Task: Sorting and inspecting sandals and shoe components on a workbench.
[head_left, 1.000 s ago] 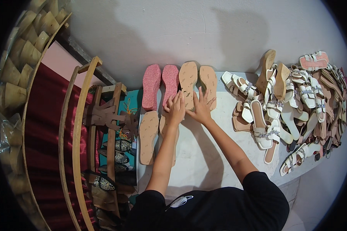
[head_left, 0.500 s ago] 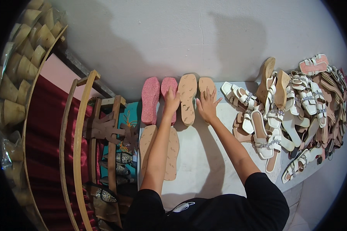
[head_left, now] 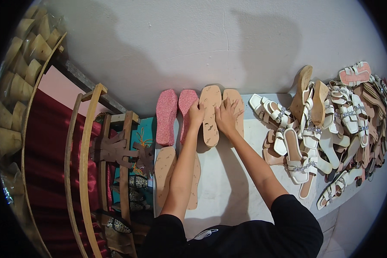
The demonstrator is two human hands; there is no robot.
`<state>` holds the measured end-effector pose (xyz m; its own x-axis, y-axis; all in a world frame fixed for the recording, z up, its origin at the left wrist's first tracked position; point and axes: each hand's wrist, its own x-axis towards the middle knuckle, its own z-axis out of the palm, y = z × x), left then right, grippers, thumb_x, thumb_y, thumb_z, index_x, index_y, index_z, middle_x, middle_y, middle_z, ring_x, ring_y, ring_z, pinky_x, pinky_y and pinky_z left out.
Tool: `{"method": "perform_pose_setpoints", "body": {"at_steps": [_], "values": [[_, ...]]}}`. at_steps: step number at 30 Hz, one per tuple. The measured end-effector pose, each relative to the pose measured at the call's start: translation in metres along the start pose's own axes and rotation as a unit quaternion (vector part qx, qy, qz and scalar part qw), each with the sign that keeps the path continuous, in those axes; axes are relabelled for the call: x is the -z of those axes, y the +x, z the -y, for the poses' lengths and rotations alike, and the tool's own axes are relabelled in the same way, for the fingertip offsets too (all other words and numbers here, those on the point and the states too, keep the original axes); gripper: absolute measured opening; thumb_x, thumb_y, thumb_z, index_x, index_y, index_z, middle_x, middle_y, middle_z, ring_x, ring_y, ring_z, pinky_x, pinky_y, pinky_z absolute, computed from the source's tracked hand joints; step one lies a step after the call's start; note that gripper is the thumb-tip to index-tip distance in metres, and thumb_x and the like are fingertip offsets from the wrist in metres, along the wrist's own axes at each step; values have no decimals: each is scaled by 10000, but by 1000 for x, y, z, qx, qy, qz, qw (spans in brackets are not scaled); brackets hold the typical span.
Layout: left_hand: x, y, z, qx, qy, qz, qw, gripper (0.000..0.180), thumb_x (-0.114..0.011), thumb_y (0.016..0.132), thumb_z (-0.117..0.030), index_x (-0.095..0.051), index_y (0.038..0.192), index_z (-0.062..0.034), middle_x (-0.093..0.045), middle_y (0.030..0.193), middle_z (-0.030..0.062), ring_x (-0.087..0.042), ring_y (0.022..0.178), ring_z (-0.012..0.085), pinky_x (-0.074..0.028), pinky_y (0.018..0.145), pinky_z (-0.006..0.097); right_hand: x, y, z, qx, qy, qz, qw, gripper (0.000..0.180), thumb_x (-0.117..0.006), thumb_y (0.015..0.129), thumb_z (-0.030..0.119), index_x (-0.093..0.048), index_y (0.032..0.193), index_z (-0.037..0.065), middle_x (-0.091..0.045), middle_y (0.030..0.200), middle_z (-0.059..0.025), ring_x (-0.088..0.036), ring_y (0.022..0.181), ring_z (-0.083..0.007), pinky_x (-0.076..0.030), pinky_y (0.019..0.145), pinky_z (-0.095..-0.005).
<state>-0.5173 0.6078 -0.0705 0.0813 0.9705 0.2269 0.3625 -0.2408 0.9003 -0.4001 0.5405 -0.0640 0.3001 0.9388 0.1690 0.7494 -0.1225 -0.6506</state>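
Observation:
A tan shoe sole (head_left: 210, 114) lies flat on the white table (head_left: 228, 180), pointing at the wall. My left hand (head_left: 196, 114) grips its left edge. My right hand (head_left: 226, 117) rests spread between its right edge and a second tan sole (head_left: 236, 107) beside it. Two pink speckled soles (head_left: 167, 117) lie to the left, and the nearer one (head_left: 187, 103) is partly under my left hand. Two more tan soles (head_left: 164, 172) lie closer to me, one partly hidden by my left forearm.
A heap of white strappy sandals (head_left: 327, 129) and loose soles fills the table's right side. Left of the table stand wooden frames (head_left: 116, 146), red cloth (head_left: 47, 163) and stacked tan wedge heels (head_left: 13, 81). A grey wall (head_left: 210, 43) is behind.
Both hands have reached farther toward the wall and now frame the tan sole; the right hand shifted onto the neighbouring sole's edge.

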Motion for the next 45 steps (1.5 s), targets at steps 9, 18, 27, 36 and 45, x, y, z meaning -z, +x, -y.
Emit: {"method": "perform_pose_setpoints", "body": {"at_steps": [9, 18, 27, 36, 45], "values": [[3, 0, 5, -9, 16, -16, 1000, 319, -489, 819, -127, -532, 1092, 34, -582, 984, 238, -571, 938, 341, -438, 802, 360, 2, -2, 2, 3, -6, -14, 1000, 526, -328, 894, 387, -373, 1263, 15, -196, 1383, -226, 56, 1282, -467, 74, 883, -708], [2, -1, -1, 6, 64, -10, 998, 346, -475, 833, -147, -516, 1133, 20, -556, 1053, 233, -544, 991, 343, -427, 842, 363, -3, -2, 3, 5, -25, -30, 999, 564, -303, 901, 393, -347, 1267, -34, -171, 1391, -224, 42, 1283, -467, 67, 888, -703], [8, -9, -24, 18, 63, -9, 998, 360, -465, 845, -176, -507, 1137, 30, -562, 1022, 253, -550, 976, 347, -427, 842, 363, -4, -2, 0, 0, -22, -17, 1000, 567, -287, 905, 393, -343, 1273, -34, -156, 1397, -222, 36, 1285, -460, 70, 895, -696], [17, -76, -65, -98, 53, -47, 993, 364, -496, 839, -151, -486, 1152, 35, -494, 1159, 222, -470, 1085, 334, -366, 917, 373, 35, -42, -11, 68, 15, -112, 991, 388, -415, 879, 311, -479, 1181, 76, -252, 1377, -160, -42, 1296, -437, 40, 919, -683], [-8, -241, -112, -179, 149, -62, 970, 294, -535, 791, -109, -550, 1081, -67, -527, 1121, 74, -426, 1114, 294, -293, 932, 427, 127, -201, -67, 143, -10, -209, 967, 278, -585, 743, 142, -572, 1016, 91, -542, 1103, -64, -476, 1079, -251, -326, 862, -356]]}}
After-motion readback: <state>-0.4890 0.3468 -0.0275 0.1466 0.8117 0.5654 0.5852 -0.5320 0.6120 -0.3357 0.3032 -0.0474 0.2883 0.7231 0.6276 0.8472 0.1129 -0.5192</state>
